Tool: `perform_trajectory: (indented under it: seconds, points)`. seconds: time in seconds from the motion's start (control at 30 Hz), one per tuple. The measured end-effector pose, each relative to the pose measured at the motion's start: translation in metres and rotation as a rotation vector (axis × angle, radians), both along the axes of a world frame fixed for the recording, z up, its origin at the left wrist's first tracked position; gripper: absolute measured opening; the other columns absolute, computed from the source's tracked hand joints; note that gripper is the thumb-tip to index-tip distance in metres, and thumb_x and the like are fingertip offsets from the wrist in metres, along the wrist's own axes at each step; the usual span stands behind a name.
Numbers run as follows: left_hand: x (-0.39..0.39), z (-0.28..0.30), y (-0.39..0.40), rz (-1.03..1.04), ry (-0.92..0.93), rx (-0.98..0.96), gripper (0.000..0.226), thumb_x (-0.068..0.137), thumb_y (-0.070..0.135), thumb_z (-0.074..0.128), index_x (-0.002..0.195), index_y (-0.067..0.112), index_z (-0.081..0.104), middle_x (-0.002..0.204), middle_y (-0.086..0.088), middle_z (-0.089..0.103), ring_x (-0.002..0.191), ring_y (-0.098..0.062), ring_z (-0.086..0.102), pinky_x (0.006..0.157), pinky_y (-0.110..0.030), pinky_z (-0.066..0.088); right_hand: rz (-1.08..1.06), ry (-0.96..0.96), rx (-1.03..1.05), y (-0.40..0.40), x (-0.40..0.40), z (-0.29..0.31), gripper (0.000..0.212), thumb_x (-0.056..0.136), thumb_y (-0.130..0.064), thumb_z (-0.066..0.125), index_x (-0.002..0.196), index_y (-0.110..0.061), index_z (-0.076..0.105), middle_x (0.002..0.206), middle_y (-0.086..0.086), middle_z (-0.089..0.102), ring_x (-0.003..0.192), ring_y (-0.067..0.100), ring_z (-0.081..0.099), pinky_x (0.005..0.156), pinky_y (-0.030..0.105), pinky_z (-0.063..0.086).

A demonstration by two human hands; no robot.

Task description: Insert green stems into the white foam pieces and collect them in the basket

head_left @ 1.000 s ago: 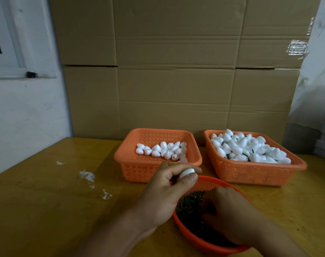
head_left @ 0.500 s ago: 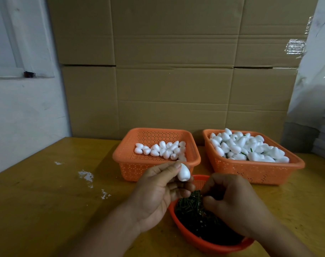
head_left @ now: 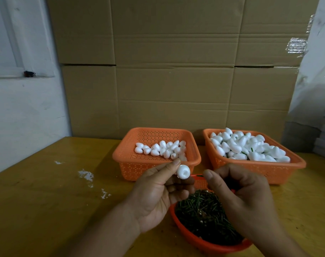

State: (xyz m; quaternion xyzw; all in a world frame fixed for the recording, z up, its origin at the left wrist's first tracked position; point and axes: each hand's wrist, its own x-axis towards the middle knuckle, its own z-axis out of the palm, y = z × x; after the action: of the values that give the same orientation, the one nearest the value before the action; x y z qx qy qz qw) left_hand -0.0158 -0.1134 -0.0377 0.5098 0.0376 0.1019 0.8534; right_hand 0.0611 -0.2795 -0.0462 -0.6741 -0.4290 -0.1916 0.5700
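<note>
Foam piece [head_left: 183, 171] turned, left hand [head_left: 158, 195] pinching it.

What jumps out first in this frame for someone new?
The two hands at centre: the left hand pinches a white foam piece, its dimpled end facing the camera, while the right hand curls beside it over a round orange bowl of green stems. Behind stand two orange baskets: the left basket partly filled with foam pieces, the right basket heaped, some showing green stems.
</note>
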Motion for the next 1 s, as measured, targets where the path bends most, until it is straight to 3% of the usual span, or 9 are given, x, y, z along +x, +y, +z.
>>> perform_trajectory:
  seconds: [0.1, 0.33, 0.73, 1.0]
  points:
    - [-0.0006, -0.0001, -0.0004, -0.007, -0.007, 0.020, 0.029, 0.087, 0.032, 0.065, 0.091, 0.007, 0.078, 0.088, -0.021, 0.072, 0.067, -0.021, 0.070, 0.051, -0.022, 0.053, 0.037, -0.058, 0.037, 0.0033, -0.0042, -0.0008, 0.006, 0.084, -0.025, 0.075, 0.078, -0.024, 0.074, 0.067, -0.010, 0.069, 0.057, 0.008, 0.064, 0.050, 0.018, 0.049]
    - [-0.0008, -0.0005, 0.0002, -0.018, -0.010, 0.031, 0.032, 0.083, 0.036, 0.069, 0.091, 0.006, 0.077, 0.084, -0.018, 0.071, 0.064, -0.020, 0.069, 0.050, -0.021, 0.053, 0.028, -0.123, 0.080, 0.0057, -0.0075, 0.0011, 0.007, 0.083, -0.035, 0.070, 0.088, -0.034, 0.075, 0.079, -0.017, 0.073, 0.069, 0.006, 0.070, 0.058, 0.020, 0.055]
    - [0.0005, -0.0018, -0.0007, -0.022, -0.015, 0.058, 0.035, 0.077, 0.041, 0.073, 0.086, 0.008, 0.076, 0.080, -0.017, 0.070, 0.062, -0.020, 0.068, 0.049, -0.021, 0.052, -0.015, -0.232, 0.083, 0.0088, -0.0057, -0.0044, 0.020, 0.079, -0.018, 0.078, 0.097, -0.023, 0.076, 0.096, -0.018, 0.075, 0.087, 0.002, 0.072, 0.072, 0.017, 0.056]
    - [-0.0002, -0.0022, -0.0020, -0.009, -0.059, 0.093, 0.035, 0.078, 0.042, 0.072, 0.086, 0.008, 0.074, 0.080, -0.017, 0.069, 0.062, -0.019, 0.067, 0.050, -0.021, 0.051, -0.037, -0.246, 0.078, 0.0107, -0.0083, -0.0059, 0.019, 0.083, -0.027, 0.071, 0.097, -0.016, 0.078, 0.098, -0.011, 0.075, 0.091, 0.002, 0.071, 0.075, 0.016, 0.055]
